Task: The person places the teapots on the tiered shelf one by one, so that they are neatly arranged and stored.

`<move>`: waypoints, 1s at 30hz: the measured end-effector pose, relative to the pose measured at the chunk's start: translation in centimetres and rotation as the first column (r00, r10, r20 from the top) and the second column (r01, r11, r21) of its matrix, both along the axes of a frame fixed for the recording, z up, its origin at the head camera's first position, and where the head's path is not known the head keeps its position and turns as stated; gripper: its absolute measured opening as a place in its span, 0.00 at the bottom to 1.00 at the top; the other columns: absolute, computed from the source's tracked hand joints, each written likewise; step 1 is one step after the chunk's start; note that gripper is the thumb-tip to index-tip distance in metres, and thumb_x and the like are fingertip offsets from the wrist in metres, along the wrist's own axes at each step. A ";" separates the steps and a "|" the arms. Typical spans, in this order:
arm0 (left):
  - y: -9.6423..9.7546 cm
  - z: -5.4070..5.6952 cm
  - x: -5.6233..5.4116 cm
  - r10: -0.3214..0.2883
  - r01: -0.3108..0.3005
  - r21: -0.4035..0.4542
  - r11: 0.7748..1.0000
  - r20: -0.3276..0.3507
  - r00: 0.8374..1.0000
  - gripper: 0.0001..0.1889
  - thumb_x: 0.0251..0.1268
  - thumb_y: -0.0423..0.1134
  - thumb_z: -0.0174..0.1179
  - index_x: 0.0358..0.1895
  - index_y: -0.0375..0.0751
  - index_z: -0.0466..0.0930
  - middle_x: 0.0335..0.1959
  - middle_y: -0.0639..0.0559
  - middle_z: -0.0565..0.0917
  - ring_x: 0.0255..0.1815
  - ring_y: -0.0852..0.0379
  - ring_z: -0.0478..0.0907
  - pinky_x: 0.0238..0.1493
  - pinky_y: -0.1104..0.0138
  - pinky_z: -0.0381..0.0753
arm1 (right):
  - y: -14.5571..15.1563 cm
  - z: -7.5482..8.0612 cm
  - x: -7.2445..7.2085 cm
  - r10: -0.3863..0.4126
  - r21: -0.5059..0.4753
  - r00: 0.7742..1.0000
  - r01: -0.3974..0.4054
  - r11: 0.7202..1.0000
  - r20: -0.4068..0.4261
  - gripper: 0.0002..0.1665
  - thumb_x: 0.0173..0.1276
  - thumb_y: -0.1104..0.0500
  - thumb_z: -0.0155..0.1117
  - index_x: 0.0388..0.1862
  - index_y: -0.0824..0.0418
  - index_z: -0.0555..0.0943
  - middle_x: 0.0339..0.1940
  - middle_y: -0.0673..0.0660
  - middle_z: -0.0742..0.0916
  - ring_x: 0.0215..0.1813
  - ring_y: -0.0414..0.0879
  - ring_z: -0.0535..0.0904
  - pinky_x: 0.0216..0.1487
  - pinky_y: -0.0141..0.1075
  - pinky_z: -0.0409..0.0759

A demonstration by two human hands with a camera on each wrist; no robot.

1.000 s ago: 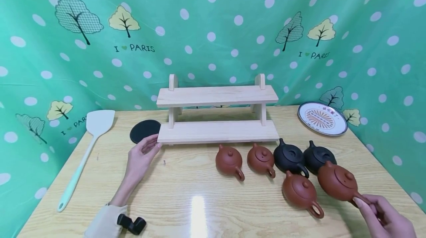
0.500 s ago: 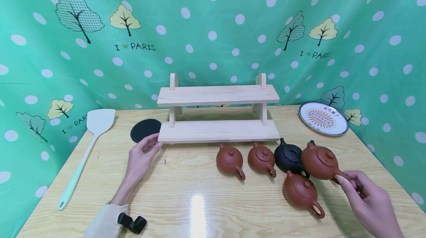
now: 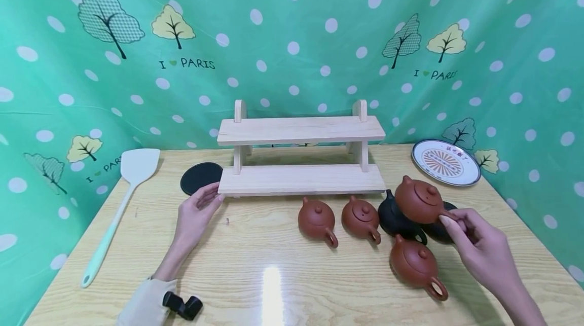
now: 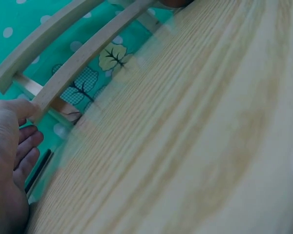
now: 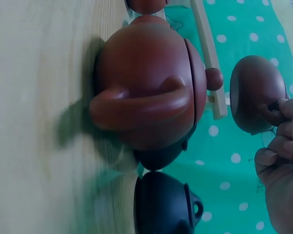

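Observation:
My right hand (image 3: 483, 250) pinches a reddish-brown clay teapot (image 3: 416, 202) by its handle, raised over the two black teapots and partly hiding them. In the right wrist view this held teapot (image 5: 254, 92) hangs beyond a larger-looking brown teapot (image 5: 146, 83) that sits on the table. My left hand (image 3: 196, 219) grips the left end of the lower board of a two-tier wooden shelf (image 3: 301, 180). Seen from the left wrist, the thumb lies against the board's end, with the other fingers curled behind. Neither tier bears anything.
Two brown teapots (image 3: 317, 219) stand before the shelf, a third (image 3: 414, 262) nearer the front right. A black teapot (image 3: 391, 217) stands beside them. Farther out are a patterned plate (image 3: 446, 163), a black disc (image 3: 201, 178) and a white spatula (image 3: 137, 164). A dotted cloth (image 3: 292, 62) hangs behind.
My right hand has carried the brown teapot left and upward from the table's right side, over the black teapots. My left hand has stayed at the shelf's end.

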State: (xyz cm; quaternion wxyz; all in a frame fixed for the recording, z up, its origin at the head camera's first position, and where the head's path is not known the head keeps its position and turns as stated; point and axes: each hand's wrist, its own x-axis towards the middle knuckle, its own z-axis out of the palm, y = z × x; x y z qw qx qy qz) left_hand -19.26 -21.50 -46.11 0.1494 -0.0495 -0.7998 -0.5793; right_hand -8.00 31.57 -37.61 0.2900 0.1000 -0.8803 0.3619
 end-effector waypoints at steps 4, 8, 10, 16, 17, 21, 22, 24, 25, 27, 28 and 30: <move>0.0 0.0 0.0 0.004 -0.004 -0.003 1.000 -0.002 1.000 0.21 0.74 0.36 0.66 0.64 0.30 0.80 0.59 0.37 0.84 0.54 0.69 0.80 0.59 0.78 0.76 | -0.3 0.1 -1.0 0.032 -0.012 0.999 -0.032 0.999 -0.014 0.11 0.65 0.78 0.68 0.39 0.64 0.83 0.21 0.47 0.73 0.22 0.34 0.64 0.16 0.31 0.60; 0.1 0.1 0.1 0.008 -0.008 -0.005 1.000 0.000 1.000 0.21 0.74 0.37 0.66 0.64 0.30 0.80 0.59 0.37 0.84 0.55 0.69 0.80 0.59 0.78 0.76 | -0.8 0.3 -2.1 0.059 -0.005 0.998 -0.059 0.998 -0.024 0.11 0.65 0.78 0.69 0.39 0.64 0.83 0.22 0.47 0.73 0.22 0.35 0.64 0.16 0.31 0.60; 0.1 0.2 0.1 0.010 -0.010 -0.006 1.000 0.004 1.000 0.21 0.74 0.37 0.66 0.64 0.30 0.80 0.59 0.37 0.84 0.54 0.69 0.80 0.59 0.78 0.76 | -1.1 0.4 -2.5 0.071 0.006 0.997 -0.071 0.997 -0.031 0.11 0.65 0.78 0.69 0.39 0.64 0.83 0.22 0.46 0.73 0.22 0.35 0.65 0.17 0.31 0.60; 0.1 0.2 0.2 0.011 -0.010 -0.012 1.000 0.018 1.000 0.22 0.74 0.39 0.66 0.64 0.31 0.80 0.59 0.38 0.84 0.55 0.67 0.80 0.58 0.79 0.76 | -2.1 0.8 -4.0 0.127 0.025 0.989 -0.126 0.992 -0.075 0.11 0.65 0.78 0.69 0.40 0.65 0.83 0.22 0.46 0.73 0.23 0.35 0.64 0.18 0.31 0.60; 0.0 0.2 0.2 0.010 -0.010 -0.013 1.000 0.019 1.000 0.22 0.74 0.39 0.66 0.64 0.32 0.80 0.59 0.38 0.84 0.55 0.67 0.80 0.58 0.79 0.76 | -2.3 0.9 -4.2 0.137 0.028 0.987 -0.135 0.990 -0.081 0.11 0.65 0.78 0.68 0.39 0.65 0.83 0.22 0.46 0.73 0.23 0.34 0.64 0.18 0.31 0.60; 0.0 0.2 0.2 0.011 -0.011 -0.015 1.000 0.016 1.000 0.22 0.74 0.39 0.66 0.64 0.32 0.80 0.59 0.38 0.84 0.55 0.67 0.80 0.58 0.79 0.76 | -3.0 1.2 -5.0 0.160 0.038 0.982 -0.157 0.987 -0.100 0.13 0.62 0.80 0.69 0.39 0.65 0.83 0.22 0.46 0.72 0.23 0.35 0.64 0.18 0.31 0.60; 0.0 0.2 0.2 0.011 -0.011 -0.016 1.000 0.015 1.000 0.22 0.74 0.39 0.66 0.64 0.32 0.80 0.59 0.38 0.84 0.54 0.68 0.80 0.58 0.78 0.76 | -3.1 1.3 -5.2 0.162 0.040 0.981 -0.159 0.987 -0.103 0.13 0.62 0.80 0.69 0.39 0.65 0.83 0.22 0.46 0.72 0.23 0.35 0.64 0.19 0.31 0.60; 0.0 0.1 0.2 0.014 -0.014 -0.019 1.000 0.012 1.000 0.21 0.74 0.39 0.66 0.64 0.32 0.80 0.59 0.38 0.85 0.54 0.68 0.80 0.58 0.78 0.77 | -3.4 1.4 -5.6 0.171 0.044 0.979 -0.168 0.985 -0.106 0.12 0.63 0.79 0.69 0.39 0.65 0.83 0.22 0.47 0.72 0.23 0.35 0.64 0.19 0.30 0.61; 0.0 0.1 0.2 0.015 -0.015 -0.021 1.000 0.011 1.000 0.21 0.74 0.40 0.66 0.64 0.32 0.80 0.58 0.38 0.85 0.54 0.68 0.80 0.58 0.78 0.77 | -3.6 1.5 -5.7 0.176 0.045 0.979 -0.172 0.984 -0.106 0.12 0.63 0.79 0.69 0.39 0.66 0.83 0.22 0.47 0.72 0.24 0.36 0.65 0.20 0.30 0.61; -0.1 0.1 0.2 0.016 -0.016 -0.026 1.000 0.008 1.000 0.21 0.74 0.40 0.66 0.64 0.32 0.80 0.58 0.38 0.85 0.54 0.66 0.81 0.57 0.79 0.77 | -3.9 1.6 -5.9 0.186 0.042 0.977 -0.183 0.982 -0.103 0.12 0.64 0.79 0.68 0.39 0.65 0.83 0.23 0.47 0.73 0.24 0.36 0.65 0.20 0.30 0.61; -0.1 0.0 0.2 0.016 -0.016 -0.028 0.999 0.007 1.000 0.21 0.74 0.40 0.66 0.64 0.32 0.80 0.58 0.38 0.85 0.55 0.64 0.81 0.57 0.79 0.77 | -4.0 1.6 -6.1 0.189 0.042 0.977 -0.186 0.982 -0.100 0.11 0.65 0.78 0.68 0.40 0.65 0.83 0.23 0.47 0.73 0.24 0.36 0.65 0.20 0.30 0.62; -0.1 0.0 0.2 0.016 -0.016 -0.030 0.999 0.005 1.000 0.21 0.74 0.40 0.67 0.64 0.32 0.81 0.58 0.39 0.85 0.55 0.61 0.81 0.57 0.79 0.77 | -4.2 1.7 -6.3 0.195 0.047 0.976 -0.191 0.980 -0.098 0.10 0.66 0.77 0.68 0.40 0.66 0.83 0.23 0.47 0.73 0.24 0.36 0.65 0.20 0.29 0.62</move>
